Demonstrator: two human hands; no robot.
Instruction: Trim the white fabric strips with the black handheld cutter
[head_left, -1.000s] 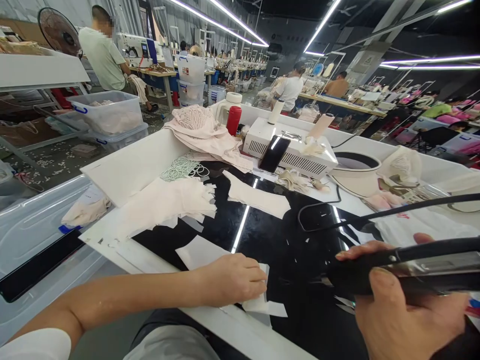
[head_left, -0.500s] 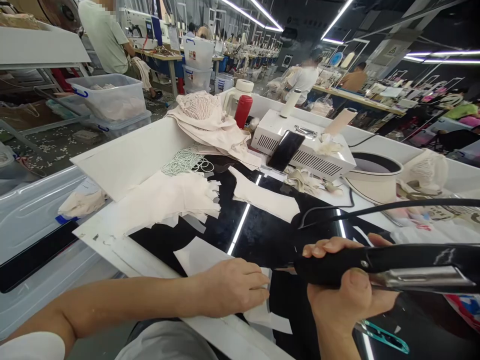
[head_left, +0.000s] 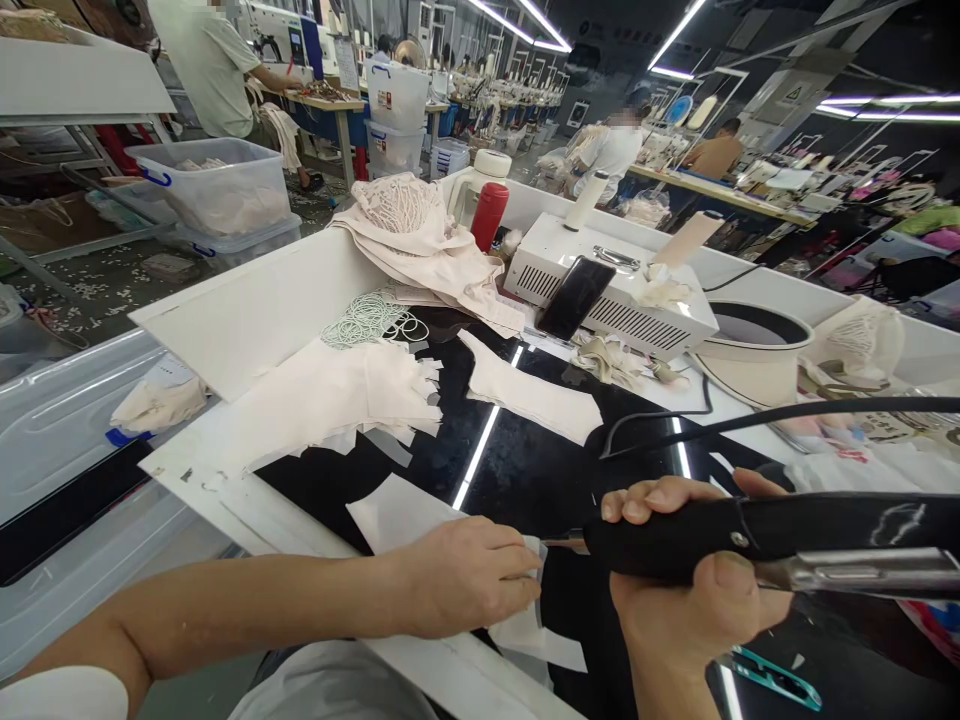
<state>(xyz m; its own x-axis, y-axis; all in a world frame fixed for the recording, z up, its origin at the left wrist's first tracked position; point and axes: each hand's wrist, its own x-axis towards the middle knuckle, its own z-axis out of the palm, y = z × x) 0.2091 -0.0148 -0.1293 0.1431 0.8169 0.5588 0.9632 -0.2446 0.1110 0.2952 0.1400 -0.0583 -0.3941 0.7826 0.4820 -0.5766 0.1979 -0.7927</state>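
A person trims fabric at a glossy black worktable [head_left: 525, 470].
The right hand [head_left: 694, 580], gripping a black corded cutting tool [head_left: 750, 535], has moved its tip in to the white fabric piece [head_left: 525, 620] pinned flat under the left hand [head_left: 469, 575].

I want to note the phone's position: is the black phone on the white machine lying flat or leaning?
Leaning. The black phone stands tilted against the white machine, its lower end by the black tabletop.

Desk [head_left: 247, 310] white with shiny black top. On it: cloth pile [head_left: 337, 400], cloth strip [head_left: 529, 390], white piece [head_left: 397, 510], string loops [head_left: 371, 320], white box [head_left: 622, 300], red bottle [head_left: 486, 216], bowl [head_left: 750, 350], snips [head_left: 776, 680].
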